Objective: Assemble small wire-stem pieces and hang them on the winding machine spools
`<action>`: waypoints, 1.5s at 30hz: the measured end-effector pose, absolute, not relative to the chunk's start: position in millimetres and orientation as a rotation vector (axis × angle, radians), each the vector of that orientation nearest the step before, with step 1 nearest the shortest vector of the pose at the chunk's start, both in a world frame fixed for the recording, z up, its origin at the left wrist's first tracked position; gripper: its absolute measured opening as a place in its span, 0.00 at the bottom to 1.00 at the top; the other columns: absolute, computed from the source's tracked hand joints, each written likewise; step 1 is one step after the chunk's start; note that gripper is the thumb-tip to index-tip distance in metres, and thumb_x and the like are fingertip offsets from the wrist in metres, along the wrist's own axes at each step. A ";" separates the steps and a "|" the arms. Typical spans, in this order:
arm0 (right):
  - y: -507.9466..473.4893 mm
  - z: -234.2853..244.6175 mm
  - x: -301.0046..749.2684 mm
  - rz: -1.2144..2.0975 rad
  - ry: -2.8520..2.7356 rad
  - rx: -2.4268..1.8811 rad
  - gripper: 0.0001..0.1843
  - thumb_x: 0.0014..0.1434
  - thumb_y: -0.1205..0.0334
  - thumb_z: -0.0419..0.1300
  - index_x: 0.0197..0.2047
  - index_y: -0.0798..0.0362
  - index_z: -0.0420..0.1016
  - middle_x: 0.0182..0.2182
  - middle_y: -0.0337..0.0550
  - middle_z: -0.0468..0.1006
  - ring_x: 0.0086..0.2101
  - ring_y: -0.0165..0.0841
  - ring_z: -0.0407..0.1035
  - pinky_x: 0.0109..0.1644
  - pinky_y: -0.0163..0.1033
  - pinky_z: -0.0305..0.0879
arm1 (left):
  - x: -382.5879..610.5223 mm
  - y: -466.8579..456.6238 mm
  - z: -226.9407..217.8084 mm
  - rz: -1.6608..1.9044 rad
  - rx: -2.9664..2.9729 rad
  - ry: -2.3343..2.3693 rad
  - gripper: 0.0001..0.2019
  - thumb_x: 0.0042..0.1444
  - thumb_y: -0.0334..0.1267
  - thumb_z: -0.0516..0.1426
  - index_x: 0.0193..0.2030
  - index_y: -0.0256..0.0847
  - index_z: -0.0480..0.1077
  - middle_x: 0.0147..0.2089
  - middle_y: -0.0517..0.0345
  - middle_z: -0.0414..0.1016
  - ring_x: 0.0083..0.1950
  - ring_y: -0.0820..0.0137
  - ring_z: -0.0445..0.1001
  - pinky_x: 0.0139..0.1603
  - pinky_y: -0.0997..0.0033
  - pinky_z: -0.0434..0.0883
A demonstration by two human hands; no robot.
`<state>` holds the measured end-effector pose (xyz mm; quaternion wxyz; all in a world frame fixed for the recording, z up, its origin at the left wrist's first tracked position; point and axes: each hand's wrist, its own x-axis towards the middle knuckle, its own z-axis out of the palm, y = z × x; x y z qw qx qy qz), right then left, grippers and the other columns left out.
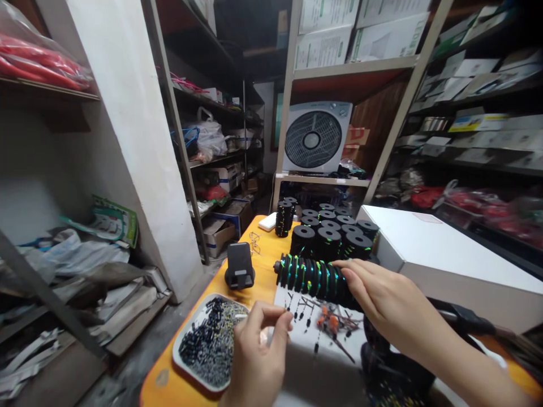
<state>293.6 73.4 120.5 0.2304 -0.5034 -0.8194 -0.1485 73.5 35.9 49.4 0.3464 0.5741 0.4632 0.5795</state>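
Note:
My right hand point(377, 299) grips the near end of a horizontal stack of black foam discs point(311, 275) wound with green and yellow line, held just above the orange table point(163, 379). My left hand point(258, 350) is lower, thumb and fingers pinched together on something too small to make out, beside a white plate point(186, 367) heaped with small dark tubular pieces. A white sheet point(305, 333) between the hands carries several small rigs with black weights and orange parts.
Upright stacks of black discs point(335, 232) stand at the table's far end, beside a white box point(445, 260). A dark phone stand point(240, 265) sits near the plate. Shelves line both sides, with a box fan point(314, 138) on the far shelf.

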 end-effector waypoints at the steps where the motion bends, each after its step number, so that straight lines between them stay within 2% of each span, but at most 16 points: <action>1: 73.6 120.0 293.2 -0.431 -2.250 -1.370 0.24 0.72 0.56 0.38 0.46 0.53 0.74 0.41 0.47 0.81 0.41 0.39 0.77 0.40 0.44 0.74 | 73.7 33.2 50.8 1.520 1.497 1.194 0.10 0.61 0.43 0.56 0.31 0.42 0.68 0.26 0.58 0.73 0.28 0.69 0.73 0.31 0.69 0.69; 7: 71.7 113.2 291.3 -0.626 -2.216 -1.250 0.22 0.71 0.57 0.41 0.49 0.59 0.72 0.40 0.51 0.80 0.39 0.41 0.75 0.39 0.45 0.73 | 72.1 29.2 48.8 1.722 1.549 1.068 0.07 0.63 0.37 0.55 0.33 0.42 0.68 0.26 0.63 0.71 0.22 0.76 0.70 0.24 0.78 0.68; 10: 69.7 109.8 290.9 -0.769 -2.200 -1.186 0.19 0.71 0.60 0.44 0.50 0.61 0.71 0.40 0.52 0.78 0.39 0.42 0.73 0.39 0.45 0.71 | 68.9 30.4 39.9 1.806 1.745 1.083 0.04 0.62 0.32 0.55 0.36 0.43 0.68 0.27 0.64 0.70 0.22 0.77 0.69 0.25 0.78 0.67; 14: 65.9 105.3 287.2 -0.932 -2.163 -1.140 0.18 0.69 0.62 0.46 0.53 0.66 0.69 0.41 0.57 0.76 0.40 0.44 0.70 0.42 0.47 0.69 | 65.5 28.7 34.1 1.849 1.972 1.079 0.07 0.61 0.27 0.54 0.38 0.45 0.67 0.27 0.65 0.69 0.25 0.76 0.68 0.29 0.76 0.67; 21: 64.6 99.6 282.2 -0.978 -2.147 -1.156 0.18 0.68 0.65 0.49 0.55 0.68 0.67 0.44 0.58 0.75 0.43 0.47 0.68 0.48 0.49 0.65 | 61.1 25.9 25.1 1.743 2.021 1.094 0.07 0.61 0.28 0.55 0.38 0.46 0.66 0.28 0.64 0.71 0.28 0.74 0.71 0.34 0.75 0.70; 23: 66.3 101.9 284.2 -0.850 -2.158 -1.190 0.18 0.69 0.62 0.47 0.54 0.65 0.68 0.43 0.56 0.75 0.43 0.46 0.69 0.47 0.49 0.66 | 59.5 29.1 20.4 1.671 2.006 1.145 0.05 0.62 0.29 0.54 0.37 0.44 0.66 0.28 0.63 0.72 0.27 0.74 0.72 0.32 0.76 0.71; 26: 69.3 112.0 287.5 -0.377 -2.202 -1.398 0.23 0.71 0.55 0.39 0.50 0.58 0.70 0.43 0.53 0.76 0.43 0.45 0.70 0.46 0.50 0.66 | 58.3 37.2 18.3 1.534 1.985 1.226 0.05 0.63 0.30 0.53 0.39 0.43 0.67 0.31 0.59 0.75 0.29 0.72 0.76 0.31 0.75 0.73; 28: 71.2 122.5 288.3 -0.094 -2.233 -1.529 0.26 0.71 0.52 0.34 0.46 0.54 0.70 0.43 0.52 0.76 0.43 0.44 0.71 0.46 0.50 0.66 | 58.1 43.6 21.4 1.439 1.996 1.262 0.06 0.62 0.29 0.53 0.41 0.43 0.68 0.35 0.56 0.77 0.35 0.68 0.78 0.37 0.71 0.75; 30: 73.5 134.0 288.2 0.038 -2.276 -1.588 0.28 0.70 0.50 0.33 0.41 0.52 0.70 0.41 0.50 0.77 0.41 0.43 0.72 0.45 0.48 0.66 | 57.7 49.6 26.5 1.354 2.020 1.281 0.09 0.60 0.28 0.53 0.44 0.44 0.69 0.40 0.54 0.78 0.42 0.64 0.79 0.44 0.65 0.75; 33: 79.4 148.1 289.3 0.173 -2.324 -1.643 0.29 0.70 0.48 0.33 0.31 0.50 0.67 0.31 0.44 0.77 0.32 0.38 0.71 0.39 0.43 0.65 | 56.0 55.8 33.0 1.269 2.057 1.283 0.14 0.58 0.27 0.53 0.50 0.43 0.69 0.49 0.50 0.77 0.52 0.62 0.76 0.52 0.61 0.73; 36: 89.8 156.3 294.6 0.307 -2.354 -1.689 0.29 0.69 0.46 0.36 0.24 0.51 0.62 0.24 0.43 0.75 0.25 0.35 0.68 0.32 0.40 0.62 | 53.3 58.0 35.0 1.253 2.075 1.286 0.15 0.59 0.27 0.53 0.51 0.44 0.69 0.54 0.49 0.74 0.56 0.61 0.73 0.56 0.59 0.72; 41: 109.6 165.3 303.7 0.458 -2.400 -1.649 0.26 0.64 0.42 0.44 0.26 0.52 0.67 0.29 0.45 0.75 0.30 0.37 0.68 0.37 0.39 0.63 | 47.2 60.8 42.7 1.415 2.050 1.316 0.10 0.61 0.25 0.49 0.39 0.43 0.67 0.49 0.49 0.71 0.51 0.62 0.73 0.50 0.60 0.71; 45: 121.7 170.4 306.2 0.649 -2.455 -1.642 0.29 0.62 0.37 0.45 0.22 0.52 0.63 0.22 0.39 0.67 0.25 0.34 0.61 0.33 0.39 0.61 | 43.7 69.4 69.5 1.629 2.069 1.209 0.09 0.62 0.26 0.49 0.42 0.43 0.65 0.49 0.50 0.68 0.53 0.64 0.69 0.53 0.60 0.67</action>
